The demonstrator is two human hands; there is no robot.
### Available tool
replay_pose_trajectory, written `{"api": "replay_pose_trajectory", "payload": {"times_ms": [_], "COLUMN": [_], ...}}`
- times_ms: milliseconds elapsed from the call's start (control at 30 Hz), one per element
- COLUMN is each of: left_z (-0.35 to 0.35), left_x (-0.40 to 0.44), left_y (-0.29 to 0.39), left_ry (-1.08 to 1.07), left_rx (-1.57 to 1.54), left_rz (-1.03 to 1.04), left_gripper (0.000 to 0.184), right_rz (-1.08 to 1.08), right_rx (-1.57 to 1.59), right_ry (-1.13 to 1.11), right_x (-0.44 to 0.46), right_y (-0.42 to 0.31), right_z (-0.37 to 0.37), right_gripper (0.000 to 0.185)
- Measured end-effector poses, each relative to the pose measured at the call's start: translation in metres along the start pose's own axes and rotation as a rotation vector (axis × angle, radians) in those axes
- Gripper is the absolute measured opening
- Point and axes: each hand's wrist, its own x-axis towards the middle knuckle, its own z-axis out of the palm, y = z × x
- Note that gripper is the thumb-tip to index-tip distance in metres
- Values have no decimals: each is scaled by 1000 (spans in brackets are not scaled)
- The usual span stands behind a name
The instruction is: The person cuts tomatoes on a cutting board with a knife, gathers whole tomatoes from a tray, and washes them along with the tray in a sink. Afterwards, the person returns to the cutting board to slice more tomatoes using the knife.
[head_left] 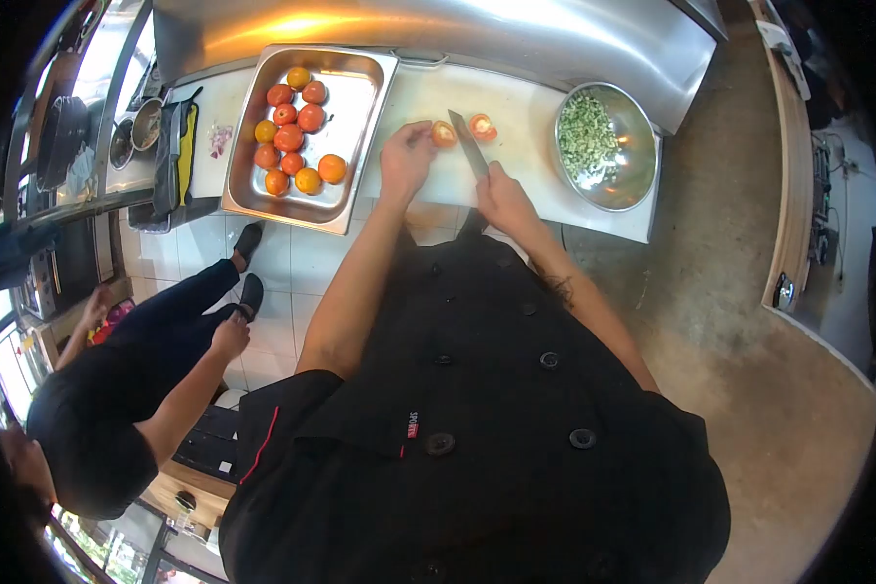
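Observation:
On the white cutting board (409, 97), a tomato has been parted into two halves. My left hand (407, 164) has its fingers bent against the left tomato half (444, 134), cut face showing. With my right hand (508, 200) I grip a kitchen knife (468, 146), its blade pointing away from me between the two pieces. The right tomato half (482, 127) lies just beyond the blade, touched by neither hand. To the left, a steel pan (355, 185) holds several whole red and orange tomatoes (288, 138).
A steel bowl (635, 161) of chopped green vegetable (587, 133) stands at the right end of the counter. Left of the pan lie small purplish pieces (220, 139) and a black and yellow cloth (183, 146). Another person (117, 409) is at the lower left.

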Motion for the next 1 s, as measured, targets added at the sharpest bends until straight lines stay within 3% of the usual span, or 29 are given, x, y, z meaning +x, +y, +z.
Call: {"api": "replay_pose_trajectory", "payload": {"times_ms": [100,167,200,300,467,533,600,700,733,800,833,867,900,967,1000], "left_z": [-3,-4,-4,1,3,9,15,-30,-56,-110,-131,-146,-154,-169,-173], "left_x": [4,-2,-9,-23,-6,16,15,-15,-13,-22,-30,-33,-32,-27,-27], "left_y": [-5,-8,0,21,11,-9,11,76,74,56,75,76,73,65,59], "left_ry": [7,99,98,133,7,82,159,60,121,296,143,50,54,-214,-147], "left_rx": [-51,191,194,226,381,446,386,489,685,789,885,1082,1083,1154,1052], "left_rz": [-40,165,166,181,218,365,452,487,571,529,166,108,111,141,241], "left_gripper": [42,38,38,40,55,55,45,47,44,34,41,42,42,45,45], "right_rz": [-43,-20,3,42,8,-79,-70,-33,-12,-54,-93,-95,-90,-88,-123], "right_rx": [148,273,396,317,129,44,70,94,99,114,119,118,137,163,180], "right_ry": [101,109,121,111,51,30,55,108,125,168,202,204,182,162,143], "right_x": [-14,-40,-52,-71,-81,-75,-68,-52,-49,-47,-47,-51,-55,-56,-57], "right_y": [5,-9,-13,-6,17,28,31,36,36,38,39,36,28,13,9], "right_z": [-17,-37,-45,-53,-44,-27,-21,-24,-25,-22,-24,-27,-30,-30,-29], "right_gripper": [29,29,29,26,24,22,22,23,24,24,25,25,24,24,24]}}
